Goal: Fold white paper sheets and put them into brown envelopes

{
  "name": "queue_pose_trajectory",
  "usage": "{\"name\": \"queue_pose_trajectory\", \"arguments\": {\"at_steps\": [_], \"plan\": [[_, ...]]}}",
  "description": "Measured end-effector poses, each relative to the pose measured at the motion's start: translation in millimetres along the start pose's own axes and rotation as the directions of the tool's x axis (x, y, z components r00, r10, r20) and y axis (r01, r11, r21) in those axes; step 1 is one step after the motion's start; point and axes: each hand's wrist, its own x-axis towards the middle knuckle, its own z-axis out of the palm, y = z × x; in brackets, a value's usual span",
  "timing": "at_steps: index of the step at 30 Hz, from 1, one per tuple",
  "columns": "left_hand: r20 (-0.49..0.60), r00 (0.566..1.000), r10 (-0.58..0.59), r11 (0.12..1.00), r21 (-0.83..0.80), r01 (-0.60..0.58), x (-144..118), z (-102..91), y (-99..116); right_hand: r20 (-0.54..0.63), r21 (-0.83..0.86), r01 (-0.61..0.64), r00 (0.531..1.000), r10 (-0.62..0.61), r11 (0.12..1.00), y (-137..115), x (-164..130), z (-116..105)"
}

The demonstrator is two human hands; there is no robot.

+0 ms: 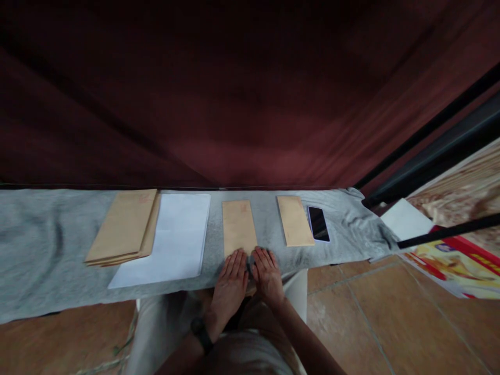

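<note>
Brown, the envelope (pixel 239 226) lies before me on the desk (pixel 266 219), my left fingers (pixel 235 260) and right fingers (pixel 264 257) resting unclenched at its near end, another envelope (pixel 296 221) (perhaps finished) rightward, a stack (pixel 123 226) leftward apparently untouched.

Surface (pixel 31 245) mottled grey; envelope (pixel 239 229) at its near edge tan with faint reddish print, envelope stack (pixel 123 224) toward the left end likewise, paper sheets (pixel 182 234) partly under it plain white. Toward the right end, phone (pixel 319 224) black with pale lilac rim. Floor tiles (pixel 351 328) orange-brown, pale-lined; curtain (pixel 219 104) past the far edge maroon.
</note>
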Motion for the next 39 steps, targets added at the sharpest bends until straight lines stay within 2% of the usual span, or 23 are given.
{"name": "queue_pose_trajectory", "arguments": {"at_steps": [7,17,25,32,39], "plan": [[-0.015,0.999,0.032,0.999,0.013,-0.031,0,5.5,-4,0.051,0.046,0.066,0.996,-0.068,0.997,-12,7,3],[-0.011,0.999,-0.052,0.997,0.051,0.053,-14,-10.7,-23,0.034,0.007,0.012,0.999,-0.013,1.000,1,0,-1],[-0.017,0.997,-0.077,0.995,0.057,0.078,-17,-16.5,-27,0.049,-0.003,-0.015,0.999,0.015,1.000,1,2,-5],[0.021,0.997,-0.078,0.993,0.092,0.076,-17,-14.0,-28,0.163,0.072,0.126,0.977,-0.137,0.989,-17,23,8],[0.031,0.997,-0.066,0.996,0.061,0.064,-16,-17.6,-29,0.147,0.007,0.064,0.987,-0.064,0.998,-9,31,9]]}}
